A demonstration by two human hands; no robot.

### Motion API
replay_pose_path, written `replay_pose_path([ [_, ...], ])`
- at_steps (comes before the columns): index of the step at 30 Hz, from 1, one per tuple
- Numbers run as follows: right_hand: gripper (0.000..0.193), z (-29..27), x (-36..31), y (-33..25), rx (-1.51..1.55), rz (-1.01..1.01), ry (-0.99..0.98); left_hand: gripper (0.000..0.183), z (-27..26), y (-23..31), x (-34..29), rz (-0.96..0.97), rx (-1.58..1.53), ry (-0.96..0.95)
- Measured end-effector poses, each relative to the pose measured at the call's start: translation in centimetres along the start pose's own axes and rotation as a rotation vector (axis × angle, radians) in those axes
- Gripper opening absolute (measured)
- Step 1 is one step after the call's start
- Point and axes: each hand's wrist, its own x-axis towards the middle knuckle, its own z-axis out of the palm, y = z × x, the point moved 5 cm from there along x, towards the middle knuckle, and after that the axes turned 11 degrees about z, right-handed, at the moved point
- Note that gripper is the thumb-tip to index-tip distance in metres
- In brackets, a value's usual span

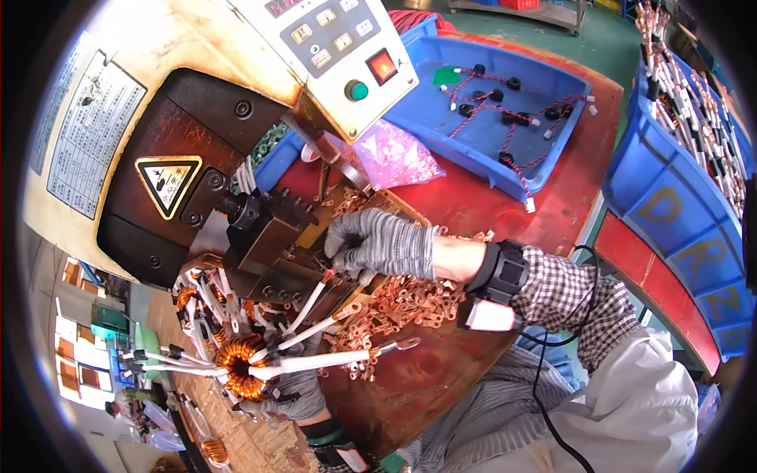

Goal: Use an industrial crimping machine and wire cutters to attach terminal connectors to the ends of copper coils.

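Observation:
My left hand (pixel 298 396), in a grey glove, is closed on a copper-wound toroidal coil (pixel 241 366) with thick white-sleeved leads. Copper ring lugs end two of the leads, which point right. A third lead (pixel 307 306) runs up to the dark crimping press tooling (pixel 276 251). Right beside that tooling, my gloved right hand (pixel 380 243) has its fingers curled in; whatever they pinch is hidden. Loose copper lugs (pixel 406 310) lie heaped on the bench below it.
Behind the tooling stands the press body with a control box (pixel 335 59). A blue tray (pixel 564 150) holds black ring parts with twisted wires. Close by lies a pink plastic bag (pixel 398 154). More coils (pixel 193 296) crowd the left; a blue crate (pixel 666 173) full of leads stands right.

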Motion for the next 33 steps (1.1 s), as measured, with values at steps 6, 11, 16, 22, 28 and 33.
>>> replay_pose_path([
  [6,0.015,-0.9,0.6,0.1,0.025,-0.003,0.069,0.105,0.4,-2.3,1.1,0.092,0.737,-0.226],
  [11,0.011,-0.2,0.7,0.1,0.092,0.007,0.074,0.072,3.9,-7.3,0.8,-0.214,1.053,-0.697],
  [16,0.011,-0.4,1.2,0.6,0.028,0.017,0.074,0.109,2.4,-5.4,0.8,0.204,0.823,-0.098],
  [22,0.01,-0.6,0.7,0.3,-0.015,-0.021,0.094,0.088,2.4,-4.1,-0.3,0.345,0.807,0.002],
  [28,0.008,-2.0,-0.2,-0.8,-0.304,-0.301,0.397,0.085,2.5,-3.5,-0.1,0.107,0.871,-0.192],
  [33,0.009,-3.7,-0.5,-1.2,0.075,-0.493,0.436,0.089,3.1,-4.4,0.1,0.108,0.839,-0.24],
])
